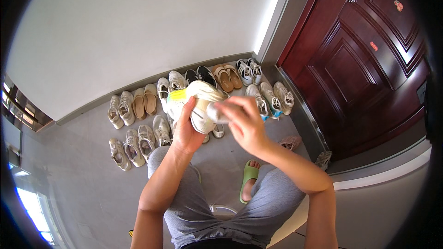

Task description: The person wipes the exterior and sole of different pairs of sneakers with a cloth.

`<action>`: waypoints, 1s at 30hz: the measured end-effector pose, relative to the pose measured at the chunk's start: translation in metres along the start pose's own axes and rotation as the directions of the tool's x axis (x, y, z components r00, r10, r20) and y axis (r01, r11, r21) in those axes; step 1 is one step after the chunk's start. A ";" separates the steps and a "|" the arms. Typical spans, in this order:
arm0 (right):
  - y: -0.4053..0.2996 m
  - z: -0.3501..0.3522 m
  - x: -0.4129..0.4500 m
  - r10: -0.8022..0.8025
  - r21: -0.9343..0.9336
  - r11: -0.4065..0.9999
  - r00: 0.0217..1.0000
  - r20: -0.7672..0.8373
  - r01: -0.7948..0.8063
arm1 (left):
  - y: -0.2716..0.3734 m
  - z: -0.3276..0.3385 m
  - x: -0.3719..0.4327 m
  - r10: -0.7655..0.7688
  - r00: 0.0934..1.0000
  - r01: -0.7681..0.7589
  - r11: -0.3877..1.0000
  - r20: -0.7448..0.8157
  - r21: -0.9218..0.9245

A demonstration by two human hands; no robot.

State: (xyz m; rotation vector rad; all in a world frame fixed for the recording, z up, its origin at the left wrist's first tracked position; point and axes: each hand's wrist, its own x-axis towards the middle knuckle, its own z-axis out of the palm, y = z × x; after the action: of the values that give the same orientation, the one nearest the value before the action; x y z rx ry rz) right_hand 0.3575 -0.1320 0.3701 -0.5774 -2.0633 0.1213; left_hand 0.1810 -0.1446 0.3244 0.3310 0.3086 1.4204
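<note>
A white sneaker with a yellow and pale green patch (198,100) is held up before me, above the rows of shoes. My left hand (188,128) grips it from the left, with the thumb on its side. My right hand (244,121) is at the sneaker's right side and holds a small white object (216,112), blurred, against or very close to the shoe. Whether that object is a cloth, a sponge or something else, I cannot tell.
Pairs of shoes stand in two rows on the grey tiled floor (86,169) by the wall, among them tan slip-on shoes (144,102) and brown sandals (226,77). A pink shoe (290,142) lies at the right, near a dark red door (353,65). A green slipper (248,176) is on my foot.
</note>
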 end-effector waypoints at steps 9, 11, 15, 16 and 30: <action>0.004 -0.009 0.007 0.075 -0.043 0.996 0.994 -0.075 -0.078 | -0.012 0.007 -0.002 0.093 0.996 -0.091 0.976 0.000 0.200; 0.008 -0.012 0.009 0.165 -0.002 0.986 0.980 -0.114 -0.166 | -0.020 0.015 -0.001 0.156 0.987 -0.158 0.956 0.028 0.247; 0.002 -0.006 0.000 0.051 -0.093 0.994 0.997 -0.054 -0.056 | -0.025 0.012 -0.003 0.258 0.961 -0.277 0.864 0.104 0.420; 0.000 -0.006 0.000 0.040 -0.075 0.996 0.999 -0.007 -0.041 | -0.025 0.010 -0.007 0.244 0.966 -0.254 0.870 0.079 0.423; 0.005 -0.014 0.020 -0.140 -0.315 0.937 0.989 0.056 0.151 | -0.036 0.006 -0.007 0.434 0.821 -0.494 0.215 0.371 0.842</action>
State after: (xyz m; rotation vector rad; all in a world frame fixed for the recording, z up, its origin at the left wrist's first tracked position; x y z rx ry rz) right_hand 0.3620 -0.1204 0.3915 -0.6171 -2.1653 -0.2981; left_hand 0.2150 -0.1564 0.3151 1.5440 1.0628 1.7003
